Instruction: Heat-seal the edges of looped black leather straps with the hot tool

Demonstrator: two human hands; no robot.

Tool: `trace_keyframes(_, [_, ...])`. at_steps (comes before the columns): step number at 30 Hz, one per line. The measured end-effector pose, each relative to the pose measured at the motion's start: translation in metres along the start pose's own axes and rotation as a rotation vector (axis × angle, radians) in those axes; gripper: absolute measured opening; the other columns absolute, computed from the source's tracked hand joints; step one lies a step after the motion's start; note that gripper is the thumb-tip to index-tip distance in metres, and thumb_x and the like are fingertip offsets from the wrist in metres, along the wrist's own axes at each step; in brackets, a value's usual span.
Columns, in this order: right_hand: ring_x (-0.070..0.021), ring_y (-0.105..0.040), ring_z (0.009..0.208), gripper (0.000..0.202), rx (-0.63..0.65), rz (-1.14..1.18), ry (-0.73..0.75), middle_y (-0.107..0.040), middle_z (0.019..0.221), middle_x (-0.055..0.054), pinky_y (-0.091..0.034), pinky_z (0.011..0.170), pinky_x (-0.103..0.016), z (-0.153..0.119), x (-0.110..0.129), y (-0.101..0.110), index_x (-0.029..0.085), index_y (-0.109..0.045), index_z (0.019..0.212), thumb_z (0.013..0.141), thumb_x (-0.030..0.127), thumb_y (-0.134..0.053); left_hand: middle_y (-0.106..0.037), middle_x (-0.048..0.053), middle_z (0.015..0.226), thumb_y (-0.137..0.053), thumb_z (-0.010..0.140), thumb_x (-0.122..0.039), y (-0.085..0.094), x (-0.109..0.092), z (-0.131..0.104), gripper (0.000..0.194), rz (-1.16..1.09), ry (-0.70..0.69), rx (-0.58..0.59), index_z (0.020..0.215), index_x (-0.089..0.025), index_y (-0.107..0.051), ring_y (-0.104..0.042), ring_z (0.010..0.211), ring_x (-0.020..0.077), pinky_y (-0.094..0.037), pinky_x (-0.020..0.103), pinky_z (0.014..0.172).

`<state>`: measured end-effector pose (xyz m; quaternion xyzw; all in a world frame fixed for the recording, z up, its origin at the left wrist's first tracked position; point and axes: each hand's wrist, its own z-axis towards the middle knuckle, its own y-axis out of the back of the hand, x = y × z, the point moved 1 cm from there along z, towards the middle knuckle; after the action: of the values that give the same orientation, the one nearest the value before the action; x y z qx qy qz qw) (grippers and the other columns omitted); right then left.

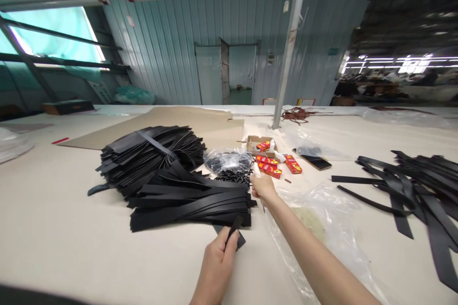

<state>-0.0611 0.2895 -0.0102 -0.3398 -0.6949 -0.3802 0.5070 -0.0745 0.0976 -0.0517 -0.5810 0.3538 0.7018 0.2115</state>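
My left hand, low in the middle, is closed on a short black strap, pinched between thumb and fingers. Farther forward, my right hand is closed round a small white object that sticks up from the fist; most of it is hidden by the fingers. Just left of that hand lies a pile of small black metal fittings beside a clear plastic bag of more of them. Flat black straps lie stacked between the hands and a larger tied bundle of black straps.
Red and yellow small boxes lie around an open cardboard box. A phone is to their right. Clear plastic sheeting lies under my right forearm. Loose black straps spread at right. A metal post rises from the table.
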Motion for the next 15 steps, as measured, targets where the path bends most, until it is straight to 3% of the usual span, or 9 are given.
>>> trace_keyframes(4, [-0.0169,-0.059,0.082,0.024,-0.017,-0.233,-0.047,-0.057,0.101,-0.006,-0.052,0.069,-0.033,0.030,-0.013,-0.012,0.013,-0.054,0.108,0.090,0.029,-0.054,-0.068,0.004,0.080,-0.042,0.085,-0.040,0.004,0.003,0.001,0.032,0.037,-0.029,0.011,0.094,-0.019,-0.064,-0.060,0.076,0.0222,-0.045,0.028,0.068])
trace_keyframes(7, [-0.0177,-0.059,0.084,0.024,-0.016,-0.370,-0.048,-0.057,0.103,-0.007,-0.052,0.071,-0.035,0.037,-0.024,-0.016,0.014,-0.055,0.108,0.090,0.029,-0.054,-0.066,0.012,0.108,-0.036,0.089,-0.034,0.016,-0.011,0.019,0.041,0.340,-0.044,-0.020,0.123,-0.015,-0.049,-0.061,0.097,0.0239,-0.047,0.029,0.078])
trace_keyframes(9, [-0.0179,-0.059,0.085,0.024,-0.016,-0.427,-0.038,-0.057,0.104,-0.007,-0.052,0.072,-0.035,0.038,-0.029,-0.017,0.014,-0.054,0.108,0.090,0.029,-0.053,-0.067,0.017,0.106,-0.032,0.091,-0.032,0.025,-0.025,0.039,0.047,0.603,-0.017,-0.024,0.133,-0.012,-0.038,-0.063,0.095,0.0280,-0.047,0.034,0.075])
trace_keyframes(12, [-0.0185,-0.058,0.087,0.025,-0.016,-0.481,-0.027,-0.056,0.106,-0.007,-0.051,0.073,-0.036,0.036,-0.031,-0.017,0.014,-0.054,0.110,0.090,0.030,-0.053,-0.069,0.020,0.093,-0.037,0.090,-0.035,0.032,-0.042,0.073,0.046,0.738,-0.012,0.004,0.129,-0.010,-0.043,-0.065,0.089,0.0333,-0.046,0.041,0.074])
trace_keyframes(15, [-0.0189,-0.058,0.088,0.024,-0.018,-0.509,-0.017,-0.057,0.106,-0.007,-0.051,0.075,-0.037,0.033,-0.030,-0.017,0.014,-0.055,0.108,0.090,0.030,-0.053,-0.070,0.014,0.088,-0.048,0.087,-0.038,0.030,-0.047,0.094,0.035,0.854,-0.014,0.083,0.108,-0.013,-0.059,-0.065,0.087,0.0276,-0.047,0.040,0.077])
